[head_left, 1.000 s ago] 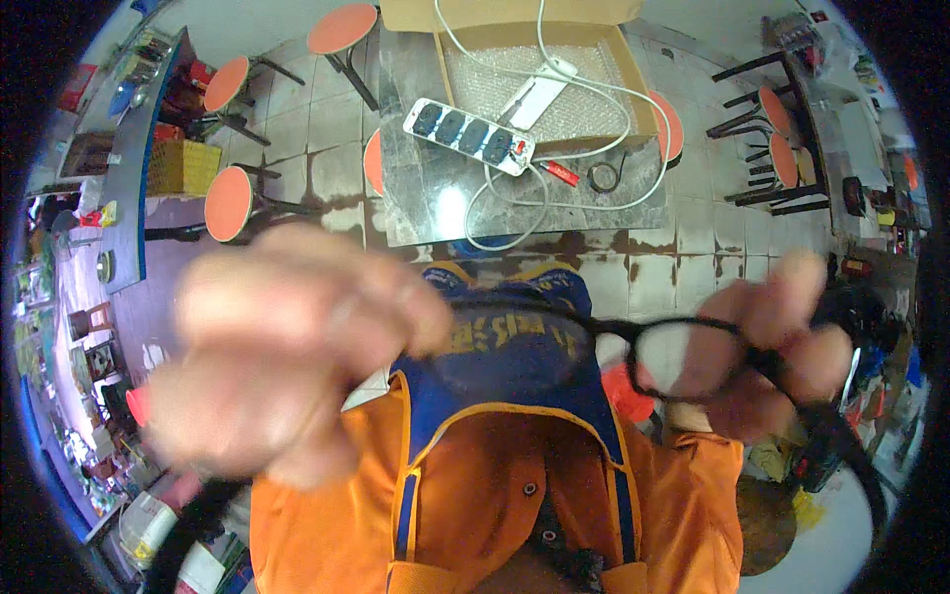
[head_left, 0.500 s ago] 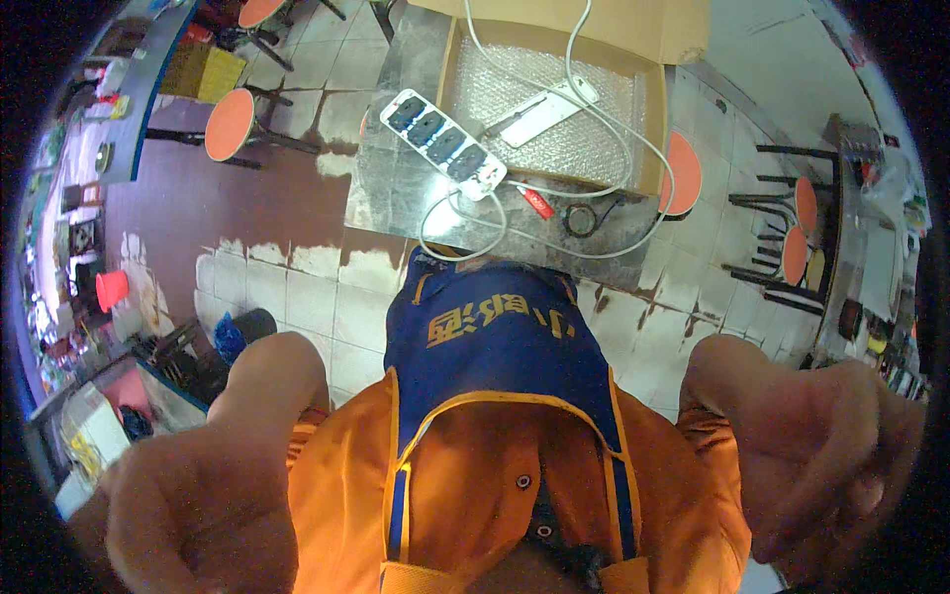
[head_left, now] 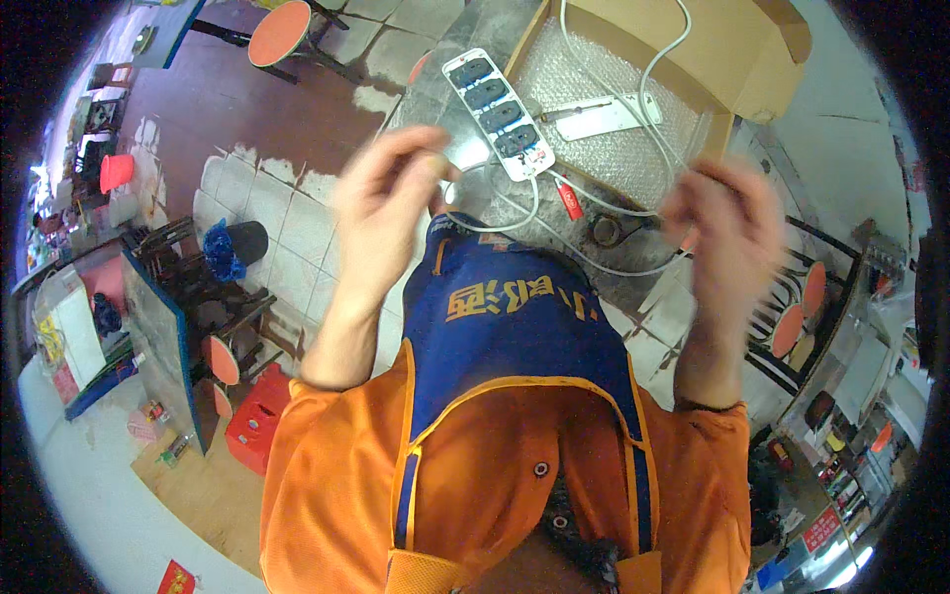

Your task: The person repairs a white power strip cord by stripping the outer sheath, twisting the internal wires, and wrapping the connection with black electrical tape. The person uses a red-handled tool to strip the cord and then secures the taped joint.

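Note:
Near the table's left edge is my left hand [head_left: 381, 203], raised with its fingers loosely bent and apart, holding nothing that I can see. Right of it lies a white power strip [head_left: 487, 107] with several dark sockets, apart from the fingers. Its white cable [head_left: 609, 269] loops across the table. My right hand [head_left: 727, 223] hovers by the cable and the box's near right corner; motion smears its fingers, so a grip cannot be made out. Between the hands lie a small red object [head_left: 568, 198] and a dark coil [head_left: 606, 231].
An open cardboard box [head_left: 727, 134] lined with bubble wrap [head_left: 554, 74] holds a long white plate [head_left: 611, 117] and a thin screwdriver-like tool [head_left: 569, 111]. Around the grey table are an orange round stool [head_left: 280, 34], a dark bin [head_left: 247, 246] with a blue bag, and a red stool [head_left: 259, 418].
Both hands have come up from the lower sides to the table's near edge. The view has shifted and turned, so the table and box sit farther right. The power strip still lies on the table.

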Available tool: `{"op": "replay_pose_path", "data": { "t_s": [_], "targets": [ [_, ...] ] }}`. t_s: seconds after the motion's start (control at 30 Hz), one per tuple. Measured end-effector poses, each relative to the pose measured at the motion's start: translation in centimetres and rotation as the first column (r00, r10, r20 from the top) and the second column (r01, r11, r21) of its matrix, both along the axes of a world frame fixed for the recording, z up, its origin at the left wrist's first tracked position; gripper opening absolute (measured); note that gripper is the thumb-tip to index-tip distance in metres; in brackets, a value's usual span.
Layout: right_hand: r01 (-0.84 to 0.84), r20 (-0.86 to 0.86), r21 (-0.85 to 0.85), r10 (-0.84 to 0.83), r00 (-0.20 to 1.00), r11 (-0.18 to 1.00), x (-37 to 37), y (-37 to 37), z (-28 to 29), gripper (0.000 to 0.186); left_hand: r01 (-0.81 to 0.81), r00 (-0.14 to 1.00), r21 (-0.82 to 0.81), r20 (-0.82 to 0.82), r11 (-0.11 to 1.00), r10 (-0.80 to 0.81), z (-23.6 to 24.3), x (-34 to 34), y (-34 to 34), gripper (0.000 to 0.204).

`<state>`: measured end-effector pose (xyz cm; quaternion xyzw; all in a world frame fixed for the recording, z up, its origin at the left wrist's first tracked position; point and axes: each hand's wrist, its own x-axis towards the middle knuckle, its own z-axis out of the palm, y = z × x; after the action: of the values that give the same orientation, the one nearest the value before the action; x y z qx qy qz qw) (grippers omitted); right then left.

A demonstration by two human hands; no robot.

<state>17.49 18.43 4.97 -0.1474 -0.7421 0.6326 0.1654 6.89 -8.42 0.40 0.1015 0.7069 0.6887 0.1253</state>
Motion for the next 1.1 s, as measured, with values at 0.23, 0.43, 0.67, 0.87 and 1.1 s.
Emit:
{"op": "replay_pose_path", "data": {
  "t_s": [0.23,0.43,0.67,0.87,1.1],
  "targets": [
    [-0.285,0.296,0.324,0.190,0.936,0.902,-2.2,1.5,-18.0,0.024,0.100,0.952,-0.100,0.300,0.990,-0.066,-12.0,-0.3,4.1,0.019],
    [-0.310,0.305,0.239,0.232,0.924,0.920,-4.5,0.9,-21.0,0.031,0.080,0.993,-0.101,0.093,0.992,-0.071,-13.4,-0.7,6.4,0.013],
    [-0.319,0.347,0.109,0.265,0.900,0.941,-5.5,-0.3,-19.6,0.033,0.122,0.987,-0.092,0.119,0.988,-0.111,-12.9,-0.3,7.5,0.004],
    [-0.343,0.346,0.101,0.291,0.892,0.934,-5.7,-0.8,-18.8,0.032,0.052,0.996,-0.080,0.078,0.995,-0.046,-13.4,0.1,7.9,0.005],
    [-0.343,0.309,0.149,0.285,0.907,0.928,-6.1,-1.0,-19.8,0.028,-0.079,0.961,-0.245,-0.277,0.966,0.008,-14.2,0.4,7.6,0.006]
  ]
}}
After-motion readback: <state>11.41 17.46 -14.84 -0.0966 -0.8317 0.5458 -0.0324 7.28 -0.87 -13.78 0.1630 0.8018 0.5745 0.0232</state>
